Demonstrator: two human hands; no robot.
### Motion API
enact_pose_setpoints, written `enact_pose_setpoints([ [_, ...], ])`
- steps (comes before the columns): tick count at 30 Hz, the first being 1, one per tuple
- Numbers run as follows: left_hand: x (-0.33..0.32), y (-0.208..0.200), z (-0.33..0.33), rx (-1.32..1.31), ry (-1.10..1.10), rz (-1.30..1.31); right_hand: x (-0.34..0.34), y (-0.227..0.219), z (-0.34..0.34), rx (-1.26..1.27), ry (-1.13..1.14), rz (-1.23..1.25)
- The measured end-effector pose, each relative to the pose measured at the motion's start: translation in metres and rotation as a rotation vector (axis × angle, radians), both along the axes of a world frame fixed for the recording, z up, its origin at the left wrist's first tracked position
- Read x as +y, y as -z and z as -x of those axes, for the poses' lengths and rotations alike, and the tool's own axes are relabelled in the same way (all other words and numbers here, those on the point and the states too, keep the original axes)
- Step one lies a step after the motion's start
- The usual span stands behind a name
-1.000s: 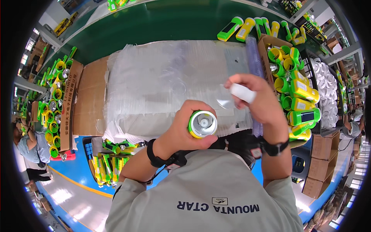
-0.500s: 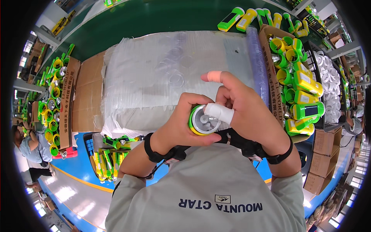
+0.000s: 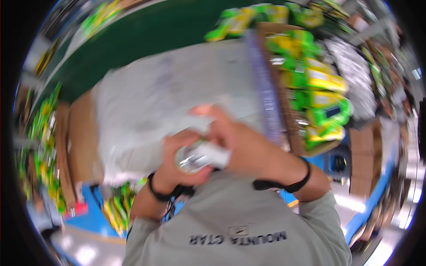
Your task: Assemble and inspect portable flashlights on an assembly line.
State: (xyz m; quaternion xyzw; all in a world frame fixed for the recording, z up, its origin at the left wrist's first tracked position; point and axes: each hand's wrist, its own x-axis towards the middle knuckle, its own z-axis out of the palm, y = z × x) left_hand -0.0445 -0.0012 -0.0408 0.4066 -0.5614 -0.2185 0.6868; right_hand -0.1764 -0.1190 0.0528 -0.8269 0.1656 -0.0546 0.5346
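The picture is blurred by motion. My left hand (image 3: 179,157) is wrapped around a green torch head with a shiny round reflector (image 3: 190,160), its open face turned up at me. My right hand (image 3: 242,146) lies over it from the right and presses a small white piece (image 3: 213,155) against the reflector's rim. Both hands are close to my chest, above the near edge of a big clear plastic-wrapped bundle (image 3: 151,106).
A cardboard box (image 3: 310,148) full of green and yellow torches stands to the right. More green and yellow torches lie at the far left (image 3: 37,133) and below the bench (image 3: 117,208). A green surface (image 3: 146,35) runs behind the bundle.
My right hand came down from the right with the white piece and now rests on the torch head in my left hand. The view has tilted and blurred.
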Motion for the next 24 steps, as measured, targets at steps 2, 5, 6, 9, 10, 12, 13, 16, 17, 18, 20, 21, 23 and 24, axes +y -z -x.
enact_pose_setpoints([
  [2,0.025,0.028,-0.004,0.224,-0.071,-0.219,-0.010,-0.040,0.027,-0.108,-0.163,0.115],
  [5,0.011,0.006,0.001,0.073,-0.191,-0.056,-0.063,-0.098,0.111,-0.216,-0.053,0.216],
  [6,0.009,0.004,0.000,0.075,-0.209,-0.055,-0.081,-0.098,0.137,-0.345,0.259,0.393],
  [9,-0.009,-0.002,0.002,0.072,-0.212,-0.032,-0.206,-0.112,0.234,0.121,0.867,0.629],
  [10,-0.020,-0.003,0.003,0.077,-0.182,-0.014,-0.257,-0.094,0.280,0.252,0.842,0.725],
  [12,-0.031,-0.007,0.004,0.075,-0.301,-0.064,-0.315,-0.069,0.329,0.803,0.677,0.644],
  [13,-0.037,-0.007,0.003,0.036,-0.302,-0.058,-0.339,-0.051,0.348,1.030,0.553,0.590],
  [16,-0.046,-0.001,0.003,-0.001,-0.373,-0.093,-0.365,-0.014,0.313,1.421,0.335,0.484],
  [17,-0.046,-0.001,0.002,-0.012,-0.380,-0.100,-0.371,-0.004,0.308,1.411,0.325,0.480],
  [18,-0.045,-0.001,0.001,-0.022,-0.402,-0.113,-0.378,0.006,0.301,1.468,0.218,0.570],
  [20,-0.034,-0.006,-0.002,-0.053,-0.469,-0.140,-0.390,0.030,0.284,1.496,0.030,0.706],
  [21,-0.029,-0.010,-0.001,-0.044,-0.483,-0.145,-0.397,0.043,0.286,1.470,-0.045,0.753],
  [23,-0.050,-0.005,0.002,0.043,-0.415,-0.078,-0.463,0.109,0.416,1.376,-0.247,0.748],
  [24,-0.064,0.006,-0.004,0.138,-0.306,-0.040,-0.468,0.095,0.506,1.147,-0.446,0.900],
])
